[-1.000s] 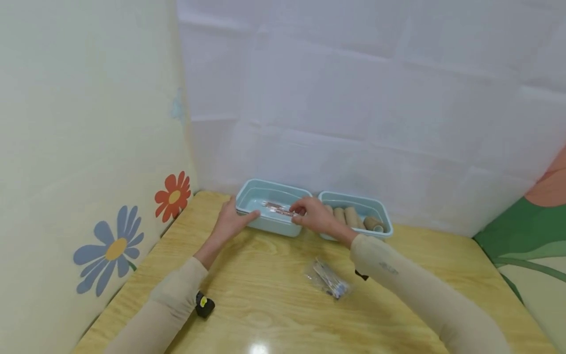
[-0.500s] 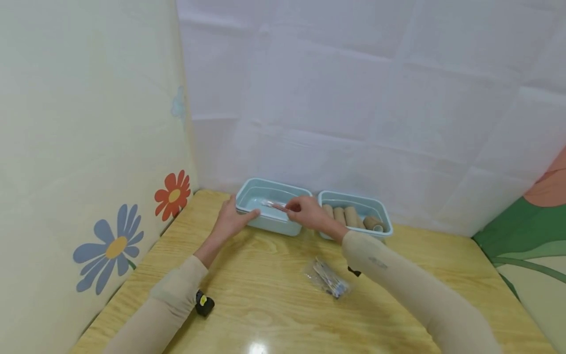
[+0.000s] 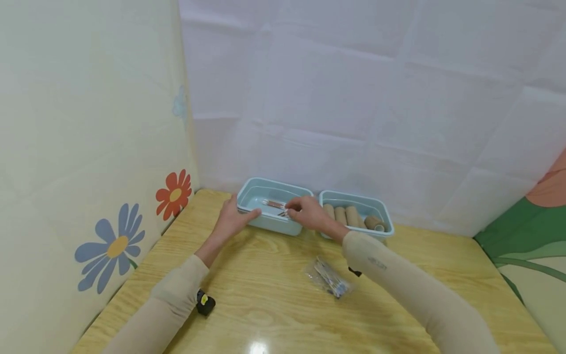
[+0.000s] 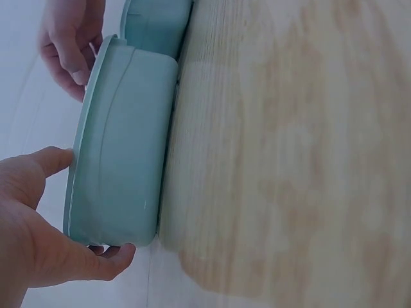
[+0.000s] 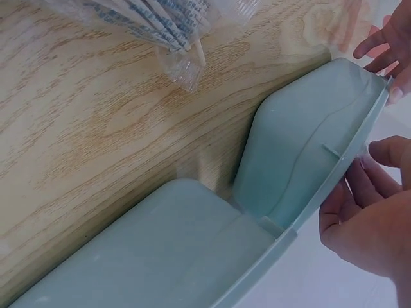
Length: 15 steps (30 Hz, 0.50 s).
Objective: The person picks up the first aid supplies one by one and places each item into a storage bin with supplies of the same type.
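Note:
My left hand [image 3: 232, 217] grips the left end of a light blue plastic bin [image 3: 276, 224]. In the left wrist view its thumb lies at the rim and its fingers curl round the end wall. Slim reddish-brown sticks with pale ends [image 3: 275, 203] lie on the bin's floor. Over the bin's right end, my right hand [image 3: 306, 212] has thumb and fingers drawn together on the end of a slim stick [image 3: 283, 213]. In the right wrist view the rim hides what its fingertips hold.
A second light blue bin [image 3: 384, 206] with several brown cardboard tubes [image 3: 351, 216] stands close to the right. Nearer on the wooden table [image 3: 261, 290] lies a clear plastic bag of slim sticks [image 3: 329, 279]. A white sheet [image 3: 331, 108] hangs behind the bins.
The right hand shifted slightly left and raised a reddish-brown stick half a second ago. Now a stick lies lower, at its fingertips, with another behind it. The left hand keeps its place.

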Each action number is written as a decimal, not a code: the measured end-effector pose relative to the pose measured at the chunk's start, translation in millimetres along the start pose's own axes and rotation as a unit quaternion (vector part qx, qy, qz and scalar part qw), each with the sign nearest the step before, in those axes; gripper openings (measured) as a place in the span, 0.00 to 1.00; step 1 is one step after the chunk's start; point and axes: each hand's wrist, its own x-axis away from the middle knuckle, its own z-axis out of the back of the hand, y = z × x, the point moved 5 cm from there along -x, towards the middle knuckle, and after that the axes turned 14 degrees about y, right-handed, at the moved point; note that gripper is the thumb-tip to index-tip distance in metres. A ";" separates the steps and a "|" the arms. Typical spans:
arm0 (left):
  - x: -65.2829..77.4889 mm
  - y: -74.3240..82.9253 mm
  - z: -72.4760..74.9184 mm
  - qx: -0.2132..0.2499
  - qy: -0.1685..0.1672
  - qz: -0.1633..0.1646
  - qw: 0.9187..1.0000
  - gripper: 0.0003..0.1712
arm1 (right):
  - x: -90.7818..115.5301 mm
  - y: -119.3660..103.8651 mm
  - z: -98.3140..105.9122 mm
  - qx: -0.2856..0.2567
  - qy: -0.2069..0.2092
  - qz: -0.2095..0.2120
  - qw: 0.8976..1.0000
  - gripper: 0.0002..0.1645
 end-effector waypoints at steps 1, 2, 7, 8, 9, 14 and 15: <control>0.1 0.6 -0.3 0.001 -0.001 0.000 1.000 0.51 | 0.6 0.0 0.8 -0.003 0.003 -0.003 1.000 0.17; 0.3 1.1 -0.5 0.001 -0.001 0.000 1.000 0.51 | 1.3 0.3 1.6 -0.006 0.005 -0.006 1.000 0.17; 1.4 3.4 -0.8 0.001 -0.001 0.000 1.000 0.50 | 3.9 -0.6 5.8 -0.008 0.014 -0.013 1.000 0.16; 1.6 3.9 -0.9 0.002 0.000 0.001 1.000 0.50 | 4.5 -0.8 7.1 -0.007 0.017 -0.011 1.000 0.16; 1.9 4.3 -0.9 0.003 0.000 0.001 1.000 0.50 | 5.3 -1.5 8.8 -0.007 0.020 -0.012 1.000 0.16; 2.9 5.4 -0.3 0.007 -0.003 0.002 1.000 0.50 | 10.4 -5.2 18.3 -0.001 0.024 -0.013 1.000 0.15; 2.7 5.7 0.0 0.007 -0.002 -0.002 1.000 0.50 | 11.8 -6.6 20.4 0.001 0.023 -0.013 1.000 0.16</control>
